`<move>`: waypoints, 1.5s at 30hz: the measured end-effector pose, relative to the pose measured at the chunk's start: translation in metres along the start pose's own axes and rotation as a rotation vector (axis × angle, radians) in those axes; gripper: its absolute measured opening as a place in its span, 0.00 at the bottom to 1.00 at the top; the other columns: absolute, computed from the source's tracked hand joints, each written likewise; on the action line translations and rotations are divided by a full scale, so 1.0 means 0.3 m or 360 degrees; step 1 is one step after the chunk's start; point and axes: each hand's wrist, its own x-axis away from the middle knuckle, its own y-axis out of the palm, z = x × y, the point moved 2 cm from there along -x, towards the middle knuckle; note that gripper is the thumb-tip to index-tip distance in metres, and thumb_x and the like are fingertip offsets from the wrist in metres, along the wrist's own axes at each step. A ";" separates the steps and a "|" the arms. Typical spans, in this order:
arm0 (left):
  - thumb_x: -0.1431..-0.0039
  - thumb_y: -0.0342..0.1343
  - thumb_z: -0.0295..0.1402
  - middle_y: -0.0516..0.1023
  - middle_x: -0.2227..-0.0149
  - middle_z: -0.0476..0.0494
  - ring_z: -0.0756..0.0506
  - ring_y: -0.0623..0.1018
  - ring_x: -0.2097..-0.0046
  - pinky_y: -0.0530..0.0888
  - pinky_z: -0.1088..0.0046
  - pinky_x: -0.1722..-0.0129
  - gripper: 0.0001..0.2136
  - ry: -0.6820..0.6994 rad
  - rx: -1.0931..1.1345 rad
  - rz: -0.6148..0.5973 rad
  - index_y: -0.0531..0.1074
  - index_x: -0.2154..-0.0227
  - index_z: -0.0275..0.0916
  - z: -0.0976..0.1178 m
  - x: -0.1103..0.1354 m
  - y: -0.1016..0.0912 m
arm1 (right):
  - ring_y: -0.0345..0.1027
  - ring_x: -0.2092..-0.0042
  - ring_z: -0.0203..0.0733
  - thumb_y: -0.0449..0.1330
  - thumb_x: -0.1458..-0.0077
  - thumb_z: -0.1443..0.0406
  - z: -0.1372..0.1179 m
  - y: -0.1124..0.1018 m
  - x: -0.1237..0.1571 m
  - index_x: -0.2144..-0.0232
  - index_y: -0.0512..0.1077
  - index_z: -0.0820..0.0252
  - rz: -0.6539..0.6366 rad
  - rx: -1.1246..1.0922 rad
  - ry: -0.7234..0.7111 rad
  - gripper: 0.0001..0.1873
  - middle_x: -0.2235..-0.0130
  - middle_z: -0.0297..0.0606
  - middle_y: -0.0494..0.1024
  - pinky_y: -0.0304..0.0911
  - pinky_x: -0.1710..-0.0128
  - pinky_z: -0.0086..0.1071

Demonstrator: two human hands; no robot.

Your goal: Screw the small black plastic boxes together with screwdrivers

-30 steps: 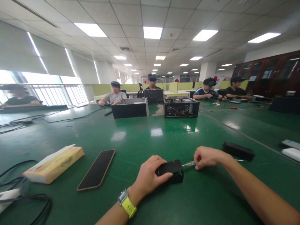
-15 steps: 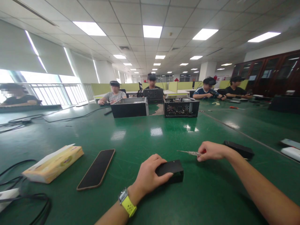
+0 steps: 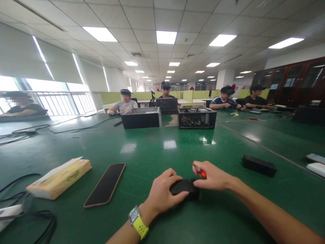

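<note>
A small black box-shaped case [image 3: 185, 186] rests on the green table in front of me. My left hand [image 3: 165, 189] grips it from the left, thumb along the near side and fingers over the far side. A screwdriver [image 3: 196, 167] with a thin shaft, clear handle and red end is held in my right hand [image 3: 214, 174], its tip pointing up and left. The right thumb is at the case's right end; whether it presses on it I cannot tell. The case's near right part lies in shadow.
A phone [image 3: 105, 184] and a tissue pack [image 3: 59, 178] lie to the left, with black cables [image 3: 43, 217] beyond. Another black block [image 3: 259, 165] sits at right. Two computer cases [image 3: 142, 118] stand farther back. Several people sit around the table's far side.
My right hand has moved left with the screwdriver, from the space right of the case to its right end. My left hand keeps its grip on the case.
</note>
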 end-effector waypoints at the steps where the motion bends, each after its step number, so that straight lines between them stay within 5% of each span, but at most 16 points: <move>1: 0.47 0.64 0.41 0.74 0.62 0.44 0.43 0.76 0.61 0.73 0.69 0.60 0.16 -0.0003 0.0000 -0.0009 0.78 0.58 0.40 0.000 0.000 0.001 | 0.58 0.73 0.35 0.68 0.57 0.56 -0.012 0.009 0.002 0.67 0.68 0.58 -0.0026 0.0110 -0.0011 0.18 0.74 0.28 0.67 0.49 0.73 0.28; 4: 0.48 0.64 0.41 0.73 0.62 0.45 0.43 0.76 0.61 0.73 0.69 0.61 0.16 -0.0023 -0.0001 -0.0033 0.78 0.58 0.41 -0.001 0.000 0.003 | 0.64 0.70 0.39 0.67 0.59 0.45 -0.032 0.031 0.006 0.63 0.72 0.56 -0.0075 0.0410 -0.0034 0.28 0.70 0.32 0.74 0.49 0.72 0.29; 15: 0.46 0.63 0.43 0.74 0.55 0.42 0.41 0.76 0.55 0.74 0.66 0.54 0.19 -0.0056 -0.0007 0.0008 0.76 0.52 0.41 -0.016 -0.003 0.006 | 0.73 0.64 0.43 0.64 0.54 0.50 -0.050 0.038 0.006 0.64 0.77 0.53 -0.0080 0.0695 -0.0127 0.18 0.67 0.34 0.81 0.55 0.68 0.30; 17: 0.43 0.61 0.42 0.72 0.52 0.40 0.40 0.76 0.52 0.74 0.65 0.51 0.19 -0.0126 -0.0024 0.0164 0.74 0.51 0.40 -0.026 -0.007 -0.002 | 0.73 0.64 0.43 0.64 0.55 0.50 -0.021 0.024 -0.005 0.66 0.77 0.52 -0.0016 0.0737 0.0039 0.17 0.67 0.33 0.81 0.56 0.68 0.30; 20: 0.38 0.56 0.41 0.72 0.52 0.41 0.41 0.77 0.53 0.75 0.65 0.54 0.14 -0.0283 -0.0069 0.0304 0.75 0.54 0.40 -0.041 -0.009 -0.014 | 0.74 0.63 0.46 0.62 0.54 0.45 0.069 -0.033 -0.024 0.69 0.76 0.53 0.0164 0.0820 0.0575 0.20 0.66 0.35 0.81 0.59 0.67 0.31; 26: 0.38 0.56 0.40 0.75 0.57 0.43 0.42 0.78 0.57 0.75 0.68 0.59 0.10 -0.0307 -0.0081 0.0238 0.76 0.60 0.41 -0.041 -0.007 -0.011 | 0.75 0.56 0.64 0.51 0.44 0.44 0.303 -0.203 -0.003 0.60 0.75 0.63 0.0511 0.0944 0.1334 0.29 0.57 0.54 0.80 0.66 0.63 0.45; 31: 0.38 0.56 0.38 0.76 0.59 0.44 0.43 0.78 0.58 0.74 0.67 0.58 0.09 -0.0298 -0.0069 0.0220 0.77 0.62 0.40 -0.038 -0.010 -0.008 | 0.74 0.54 0.64 0.50 0.42 0.47 0.419 -0.264 0.043 0.56 0.74 0.65 0.0656 0.0912 0.1640 0.29 0.55 0.57 0.78 0.68 0.61 0.47; 35: 0.38 0.56 0.38 0.76 0.60 0.44 0.43 0.77 0.59 0.74 0.68 0.59 0.09 -0.0294 -0.0060 0.0201 0.77 0.62 0.41 -0.036 -0.008 -0.008 | 0.74 0.52 0.63 0.51 0.43 0.44 0.426 -0.280 0.045 0.54 0.74 0.64 0.0699 0.0877 0.1673 0.31 0.54 0.57 0.78 0.68 0.60 0.47; 39: 0.39 0.57 0.39 0.76 0.60 0.44 0.43 0.78 0.59 0.74 0.69 0.61 0.09 -0.0270 -0.0051 0.0205 0.77 0.61 0.41 -0.034 -0.006 -0.008 | 0.72 0.52 0.66 0.52 0.49 0.38 0.449 -0.377 0.100 0.53 0.74 0.59 0.0750 0.0790 0.1576 0.36 0.51 0.56 0.77 0.67 0.60 0.49; 45: 0.39 0.58 0.39 0.78 0.63 0.44 0.42 0.78 0.60 0.74 0.68 0.61 0.08 -0.0277 -0.0121 0.0159 0.77 0.63 0.40 -0.039 0.000 0.003 | 0.75 0.60 0.60 0.65 0.52 0.53 0.591 -0.514 0.320 0.70 0.80 0.63 0.0632 0.0421 0.1440 0.18 0.60 0.60 0.80 0.65 0.62 0.45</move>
